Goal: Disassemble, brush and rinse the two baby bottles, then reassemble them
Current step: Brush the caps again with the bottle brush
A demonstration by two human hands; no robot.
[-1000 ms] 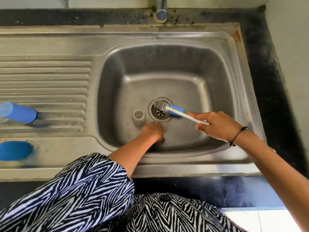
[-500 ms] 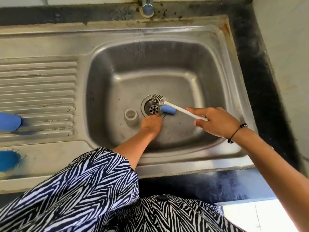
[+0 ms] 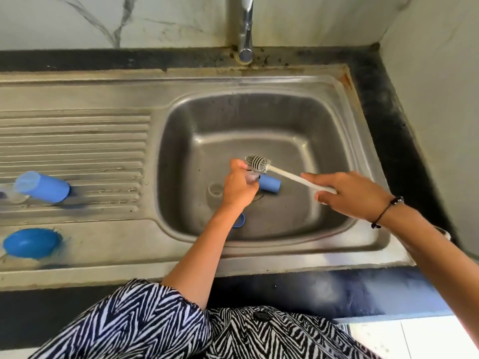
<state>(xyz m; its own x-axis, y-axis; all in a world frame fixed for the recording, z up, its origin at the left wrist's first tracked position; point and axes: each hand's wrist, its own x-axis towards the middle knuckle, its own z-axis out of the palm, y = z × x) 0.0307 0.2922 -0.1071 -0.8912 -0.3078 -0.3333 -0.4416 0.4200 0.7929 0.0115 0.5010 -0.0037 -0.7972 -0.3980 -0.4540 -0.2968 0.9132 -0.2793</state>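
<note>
My right hand (image 3: 350, 196) grips the white handle of a bottle brush, and its grey bristle head (image 3: 258, 163) hovers over the sink basin (image 3: 324, 161). My left hand (image 3: 239, 189) pinches a small clear piece (image 3: 252, 178) just below the bristles; it is too blurred to identify. A blue cylindrical bottle part (image 3: 270, 186) lies on the basin floor beside that hand. A clear ring (image 3: 215, 190) sits left of the drain. A blue cap (image 3: 239, 221) shows under my left forearm.
On the ribbed drainboard (image 3: 77, 141) lies a second blue bottle (image 3: 44, 187) with a clear part at its left end. A blue domed lid (image 3: 31, 243) rests nearer the front edge. The tap (image 3: 245, 29) stands behind the basin. A wall closes the right side.
My left hand rose from the basin floor holding the clear piece. The brush head lifted off the drain to meet it. The camera view tilted up and shifted left.
</note>
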